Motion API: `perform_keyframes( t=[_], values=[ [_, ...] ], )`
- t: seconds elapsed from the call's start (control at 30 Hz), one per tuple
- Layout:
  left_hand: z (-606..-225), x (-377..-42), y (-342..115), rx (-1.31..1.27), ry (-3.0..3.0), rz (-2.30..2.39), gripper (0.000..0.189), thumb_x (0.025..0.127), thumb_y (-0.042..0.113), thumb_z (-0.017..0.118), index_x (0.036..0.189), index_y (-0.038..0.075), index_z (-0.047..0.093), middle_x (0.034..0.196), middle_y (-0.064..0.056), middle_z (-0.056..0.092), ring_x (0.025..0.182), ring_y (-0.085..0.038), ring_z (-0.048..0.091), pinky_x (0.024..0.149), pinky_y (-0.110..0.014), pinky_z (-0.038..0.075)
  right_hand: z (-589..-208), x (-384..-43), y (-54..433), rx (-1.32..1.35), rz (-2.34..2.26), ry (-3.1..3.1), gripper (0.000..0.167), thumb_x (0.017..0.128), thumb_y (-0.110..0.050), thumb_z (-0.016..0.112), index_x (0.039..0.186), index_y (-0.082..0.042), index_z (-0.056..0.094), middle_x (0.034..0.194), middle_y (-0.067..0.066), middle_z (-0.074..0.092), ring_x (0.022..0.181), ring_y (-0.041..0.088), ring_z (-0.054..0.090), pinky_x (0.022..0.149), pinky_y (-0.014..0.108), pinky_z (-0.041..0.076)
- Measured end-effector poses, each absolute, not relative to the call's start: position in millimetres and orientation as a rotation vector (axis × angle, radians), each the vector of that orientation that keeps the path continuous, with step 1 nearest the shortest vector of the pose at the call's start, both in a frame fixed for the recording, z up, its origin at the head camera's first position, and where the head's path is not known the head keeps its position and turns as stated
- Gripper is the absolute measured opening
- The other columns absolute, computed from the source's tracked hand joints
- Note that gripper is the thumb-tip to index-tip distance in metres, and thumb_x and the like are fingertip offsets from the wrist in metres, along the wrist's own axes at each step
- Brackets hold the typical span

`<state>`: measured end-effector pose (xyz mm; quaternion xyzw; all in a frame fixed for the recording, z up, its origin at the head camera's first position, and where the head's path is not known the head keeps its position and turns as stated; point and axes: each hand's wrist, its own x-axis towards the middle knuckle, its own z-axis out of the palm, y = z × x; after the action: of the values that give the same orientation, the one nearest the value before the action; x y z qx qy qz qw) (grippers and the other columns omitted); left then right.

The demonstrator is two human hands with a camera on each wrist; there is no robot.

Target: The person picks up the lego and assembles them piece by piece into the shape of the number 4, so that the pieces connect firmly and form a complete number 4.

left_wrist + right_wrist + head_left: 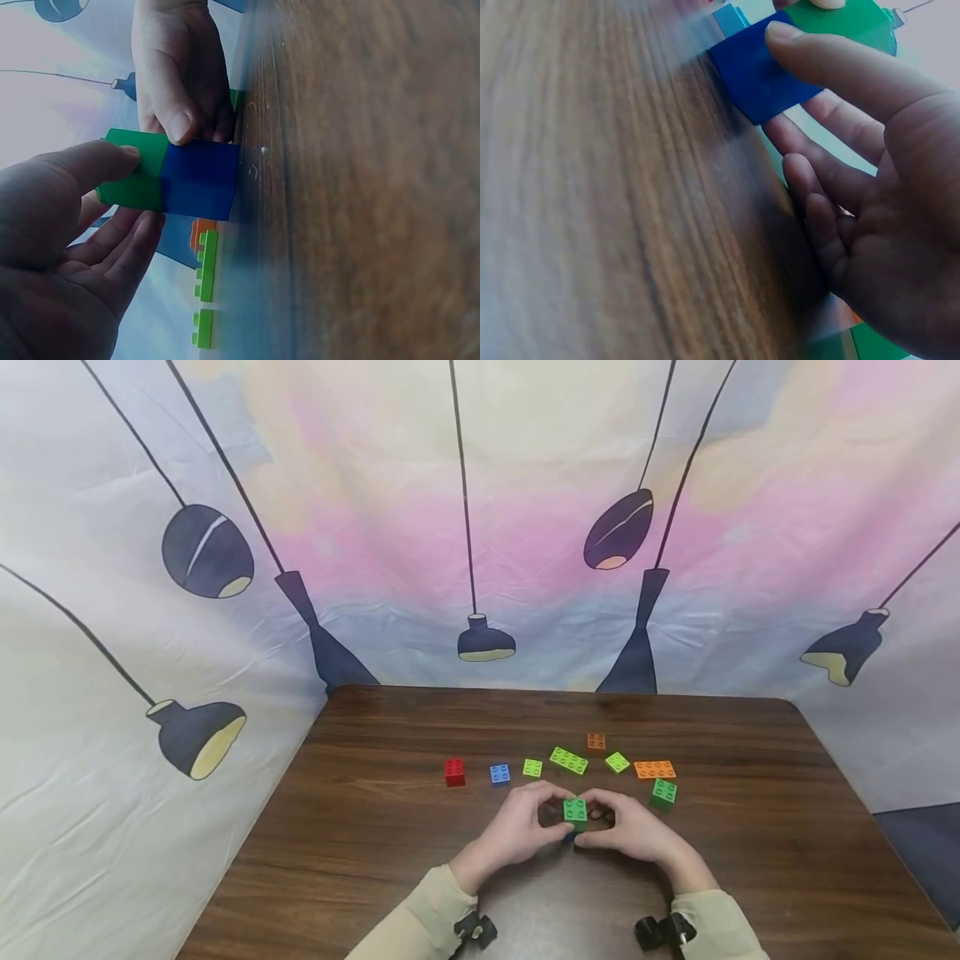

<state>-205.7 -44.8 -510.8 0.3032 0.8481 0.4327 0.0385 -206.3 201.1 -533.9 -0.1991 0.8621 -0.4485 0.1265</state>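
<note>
A green brick (575, 811) with studs on top sits on a dark blue brick (199, 180), both joined into one upright stack. My left hand (527, 824) pinches the green brick, thumb on its near face and fingers behind, as the left wrist view shows. From the other side, my right hand (632, 828) pinches the blue brick between thumb and fingers, seen in the right wrist view. The stack's base is right at the wooden table (360, 827).
Behind the hands lie a red brick (454, 772), a light blue brick (499, 774), several lime bricks (569, 760), a small orange brick (596, 741) and a longer orange brick (655, 769). Another green brick (663, 794) stands right of the right hand. A printed curtain (390, 527) hangs behind the table.
</note>
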Motion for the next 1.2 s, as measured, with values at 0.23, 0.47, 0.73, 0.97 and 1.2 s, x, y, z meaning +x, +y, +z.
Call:
perform_keyframes(
  t=[0.23,0.47,0.73,0.97,1.2],
  values=[
    [-510.7,-207.2,-45.0,0.947,2.595,1.338,0.034,0.093,0.013,0.085,0.126,0.014,0.075,0.116,0.007,0.071,0.106,-0.01,0.068,0.092,-0.025,0.056,-534.4,-207.2,204.5,-0.575,-1.327,2.505,0.032,0.09,-0.036,0.089,0.113,-0.025,0.07,0.106,-0.006,0.069,0.102,0.017,0.063,0.087,0.034,0.053],
    [-511.0,-209.0,-44.7,0.945,2.602,1.352,0.034,0.092,0.012,0.087,0.124,0.013,0.075,0.115,0.006,0.072,0.103,-0.008,0.068,0.09,-0.025,0.057,-533.1,-207.3,204.5,-0.604,-1.323,2.535,0.027,0.09,-0.038,0.089,0.103,-0.028,0.067,0.1,-0.006,0.067,0.094,0.017,0.062,0.08,0.033,0.051],
    [-510.4,-206.5,-45.2,0.875,2.573,1.362,0.034,0.092,0.012,0.087,0.124,0.013,0.076,0.115,0.008,0.072,0.102,-0.006,0.068,0.091,-0.025,0.057,-533.4,-205.0,203.7,-0.58,-1.309,2.532,0.028,0.089,-0.038,0.089,0.102,-0.026,0.066,0.099,-0.006,0.068,0.093,0.018,0.062,0.079,0.032,0.05],
    [-511.2,-205.4,-44.2,0.855,2.553,1.398,0.035,0.092,0.012,0.086,0.125,0.013,0.076,0.117,0.007,0.073,0.103,-0.008,0.07,0.091,-0.026,0.057,-532.7,-203.7,204.1,-0.578,-1.322,2.525,0.027,0.089,-0.037,0.089,0.101,-0.026,0.067,0.099,-0.005,0.068,0.092,0.017,0.062,0.077,0.032,0.05],
    [-514.5,-209.7,-45.4,0.857,2.516,1.433,0.036,0.091,0.011,0.088,0.125,0.014,0.076,0.116,0.008,0.073,0.102,-0.007,0.07,0.091,-0.025,0.057,-534.2,-204.2,204.5,-0.59,-1.322,2.519,0.027,0.09,-0.037,0.088,0.102,-0.026,0.067,0.099,-0.005,0.068,0.091,0.017,0.062,0.077,0.032,0.05]
  ],
)
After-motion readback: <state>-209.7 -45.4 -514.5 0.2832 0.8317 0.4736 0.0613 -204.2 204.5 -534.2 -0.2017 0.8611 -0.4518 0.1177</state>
